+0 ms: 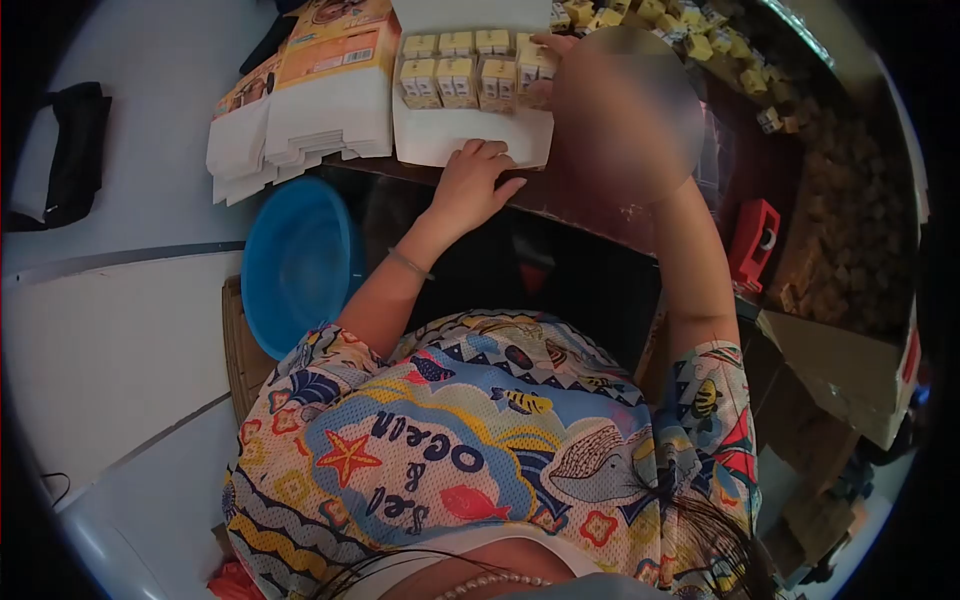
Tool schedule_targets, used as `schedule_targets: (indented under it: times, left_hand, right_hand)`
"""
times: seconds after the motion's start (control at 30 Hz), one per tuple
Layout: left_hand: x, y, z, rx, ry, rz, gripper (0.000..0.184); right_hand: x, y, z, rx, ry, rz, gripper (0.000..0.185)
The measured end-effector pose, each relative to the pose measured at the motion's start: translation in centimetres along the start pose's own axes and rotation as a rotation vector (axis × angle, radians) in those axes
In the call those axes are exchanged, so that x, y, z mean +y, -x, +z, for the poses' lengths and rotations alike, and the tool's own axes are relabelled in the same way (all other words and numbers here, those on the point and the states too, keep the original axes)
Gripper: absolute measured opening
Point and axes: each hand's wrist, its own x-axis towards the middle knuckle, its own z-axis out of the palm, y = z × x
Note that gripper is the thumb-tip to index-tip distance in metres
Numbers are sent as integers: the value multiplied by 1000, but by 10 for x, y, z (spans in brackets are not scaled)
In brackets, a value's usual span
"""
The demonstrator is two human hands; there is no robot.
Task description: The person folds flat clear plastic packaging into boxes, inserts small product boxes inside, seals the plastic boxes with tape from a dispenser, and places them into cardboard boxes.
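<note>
A white carton (470,135) lies open on the table, with small yellow printed boxes (457,80) in two rows inside it. My left hand (475,185) rests its fingertips on the carton's white front part, thumb apart, holding nothing. At the right end of the rows, the fingertips of my right hand (557,45) are closed about a small yellow box (535,62). A round blur hides most of that hand.
Flattened orange-and-white cartons (330,100) are stacked to the left, above a blue basin (295,265). Many loose small boxes (700,40) lie at the upper right. A red object (755,245) sits by a large cardboard box (840,370) on the right.
</note>
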Motion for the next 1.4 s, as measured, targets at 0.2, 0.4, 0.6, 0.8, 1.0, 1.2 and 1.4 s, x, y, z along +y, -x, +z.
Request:
schedule_targets:
  times: [0.2, 0.4, 0.6, 0.8, 1.0, 1.2, 1.4]
  left_hand:
    - [9, 0, -4, -22, 5, -8, 23]
    - [8, 1, 1, -27, 5, -7, 25]
    - [35, -2, -3, 153, 106, 81, 23]
    - [75, -30, 35, -4, 407, 275, 20]
    - [89, -44, 75, -206, 520, 267, 25]
    - [85, -64, 68, -583, 1500, -276, 74]
    - [107, -63, 37, -741, 1772, -236, 74]
  right_hand:
    - [49, 0, 53, 229, 315, -195, 65]
    - [30, 17, 60, 327, 543, -126, 75]
    - [141, 119, -32, 598, 667, 882, 83]
    - [203, 167, -69, 402, 388, 1112, 73]
    - [193, 173, -84, 422, -67, 976, 41]
    - [54, 173, -36, 596, -877, 592, 21]
    - [7, 160, -13, 818, 543, 81, 27]
